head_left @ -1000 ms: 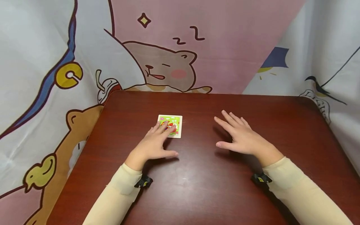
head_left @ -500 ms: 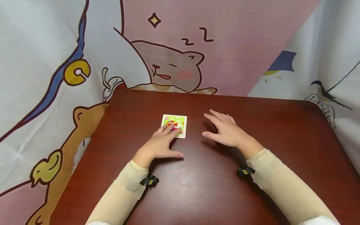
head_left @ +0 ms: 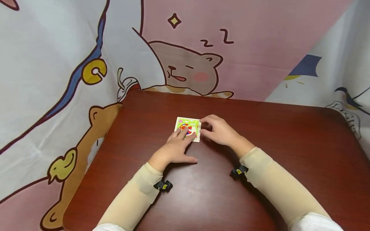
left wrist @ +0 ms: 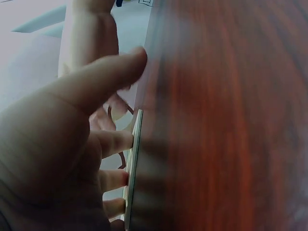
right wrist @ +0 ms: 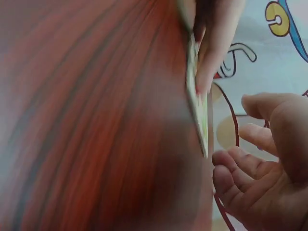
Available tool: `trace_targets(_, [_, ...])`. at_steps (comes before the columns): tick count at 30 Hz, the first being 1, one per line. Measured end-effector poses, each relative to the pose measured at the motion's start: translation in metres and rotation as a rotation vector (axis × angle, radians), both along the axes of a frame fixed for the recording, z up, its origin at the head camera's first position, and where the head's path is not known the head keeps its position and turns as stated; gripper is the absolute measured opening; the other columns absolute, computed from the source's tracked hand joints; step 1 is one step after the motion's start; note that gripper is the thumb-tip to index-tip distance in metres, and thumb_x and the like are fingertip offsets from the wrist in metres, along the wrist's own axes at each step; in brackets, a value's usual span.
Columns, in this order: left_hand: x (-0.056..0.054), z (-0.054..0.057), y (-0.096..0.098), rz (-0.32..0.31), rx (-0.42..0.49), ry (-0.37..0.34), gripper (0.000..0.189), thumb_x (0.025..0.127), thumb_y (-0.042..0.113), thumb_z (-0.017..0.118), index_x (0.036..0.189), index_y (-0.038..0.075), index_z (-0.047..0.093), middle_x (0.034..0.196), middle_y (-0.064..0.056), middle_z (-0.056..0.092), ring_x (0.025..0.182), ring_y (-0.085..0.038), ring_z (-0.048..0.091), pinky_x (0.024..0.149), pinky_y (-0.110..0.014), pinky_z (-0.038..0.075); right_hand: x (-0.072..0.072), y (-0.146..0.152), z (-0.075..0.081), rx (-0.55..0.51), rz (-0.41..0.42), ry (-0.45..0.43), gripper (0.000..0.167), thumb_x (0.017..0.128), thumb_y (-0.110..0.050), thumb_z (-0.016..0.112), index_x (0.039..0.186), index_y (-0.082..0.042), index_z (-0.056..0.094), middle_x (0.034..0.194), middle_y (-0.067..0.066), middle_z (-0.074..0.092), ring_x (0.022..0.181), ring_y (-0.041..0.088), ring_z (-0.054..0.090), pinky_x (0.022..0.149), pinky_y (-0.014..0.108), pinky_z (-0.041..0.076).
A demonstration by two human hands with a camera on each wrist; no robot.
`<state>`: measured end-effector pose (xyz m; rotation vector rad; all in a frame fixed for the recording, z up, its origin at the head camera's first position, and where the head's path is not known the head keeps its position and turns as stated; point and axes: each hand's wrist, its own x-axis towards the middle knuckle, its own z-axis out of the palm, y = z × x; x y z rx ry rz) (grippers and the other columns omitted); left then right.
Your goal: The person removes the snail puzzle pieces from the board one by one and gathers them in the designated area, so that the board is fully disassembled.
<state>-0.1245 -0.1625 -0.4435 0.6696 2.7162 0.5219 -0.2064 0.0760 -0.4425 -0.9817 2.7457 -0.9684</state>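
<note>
A small square picture board [head_left: 189, 123] with a pale border, a green ground and a red and blue figure lies on the dark red table [head_left: 202, 192]. My left hand [head_left: 174, 151] rests its fingertips on the board's near left part, its thumb spread out to the side. Those fingers hide part of the picture. At the board's right edge is my right hand [head_left: 221, 132], its thumb and fingers loosely bent towards it. In the right wrist view its fingertips [right wrist: 222, 161] are close beside the board's corner; contact cannot be told. The left wrist view shows the board's thin layered edge [left wrist: 133, 168] edge-on.
A cloth with cartoon prints [head_left: 248, 41] hangs behind the table and along its left and right sides. The table's far edge runs a short way beyond the board. Each wrist wears a black strap, the left one [head_left: 163, 186] and the right one [head_left: 239, 172].
My right hand has moved left across the table to the board's right edge, and its fingers have bent. The left hand stays on the board. The head view has swung left.
</note>
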Motion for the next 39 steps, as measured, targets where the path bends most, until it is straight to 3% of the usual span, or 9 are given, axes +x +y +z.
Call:
trace_targets(2, [-0.001, 0.0, 0.001, 0.003, -0.011, 0.008, 0.099, 0.088, 0.062, 0.079, 0.167, 0.02, 0.039, 0.175, -0.019, 0.019, 0.159, -0.05, 0.013, 0.122, -0.067, 0.021, -0.002, -0.011, -0.001, -0.045, -0.011, -0.027, 0.04, 0.097, -0.019, 0.077, 0.132, -0.001, 0.07, 0.126, 0.016, 0.069, 0.098, 0.027, 0.069, 0.084, 0.043, 0.056])
trace_targets(5, [-0.001, 0.0, 0.001, 0.008, -0.017, 0.01, 0.094, 0.09, 0.059, 0.079, 0.167, 0.021, 0.04, 0.175, -0.018, 0.02, 0.159, -0.05, 0.014, 0.122, -0.067, 0.022, -0.006, -0.028, -0.001, -0.069, -0.02, -0.059, 0.036, 0.097, -0.016, 0.077, 0.13, -0.002, 0.071, 0.125, 0.015, 0.07, 0.092, 0.025, 0.068, 0.08, 0.041, 0.055])
trace_targets(16, [-0.003, -0.004, 0.001, 0.006, -0.017, -0.031, 0.084, 0.097, 0.056, 0.071, 0.168, 0.025, 0.039, 0.177, -0.011, 0.016, 0.16, -0.047, 0.011, 0.123, -0.066, 0.02, -0.022, -0.06, -0.008, -0.057, -0.023, -0.116, 0.035, 0.093, 0.002, 0.072, 0.128, -0.005, 0.074, 0.13, 0.011, 0.07, 0.1, 0.028, 0.069, 0.093, 0.044, 0.054])
trace_targets(26, [-0.004, -0.004, -0.003, 0.009, -0.027, -0.023, 0.082, 0.097, 0.054, 0.071, 0.167, 0.025, 0.04, 0.177, -0.012, 0.015, 0.16, -0.047, 0.011, 0.124, -0.065, 0.02, -0.032, -0.081, -0.005, 0.035, -0.072, -0.148, 0.031, 0.095, -0.005, 0.073, 0.126, -0.002, 0.073, 0.119, 0.015, 0.071, 0.113, 0.029, 0.067, 0.1, 0.045, 0.052])
trace_targets(33, [-0.004, -0.01, -0.002, 0.004, -0.037, -0.009, 0.085, 0.096, 0.053, 0.073, 0.168, 0.023, 0.038, 0.176, -0.014, 0.017, 0.161, -0.046, 0.01, 0.125, -0.063, 0.019, -0.039, -0.093, -0.004, 0.151, -0.099, -0.169, 0.03, 0.097, -0.011, 0.071, 0.125, -0.004, 0.074, 0.118, 0.014, 0.07, 0.112, 0.028, 0.065, 0.099, 0.045, 0.052])
trace_targets(39, [-0.003, -0.005, -0.002, 0.004, -0.038, -0.011, 0.083, 0.097, 0.051, 0.073, 0.167, 0.024, 0.04, 0.175, -0.015, 0.019, 0.161, -0.045, 0.009, 0.125, -0.063, 0.019, -0.042, -0.101, -0.002, 0.203, -0.114, -0.179, 0.028, 0.098, -0.016, 0.073, 0.125, -0.008, 0.072, 0.117, 0.012, 0.071, 0.109, 0.026, 0.064, 0.098, 0.044, 0.051])
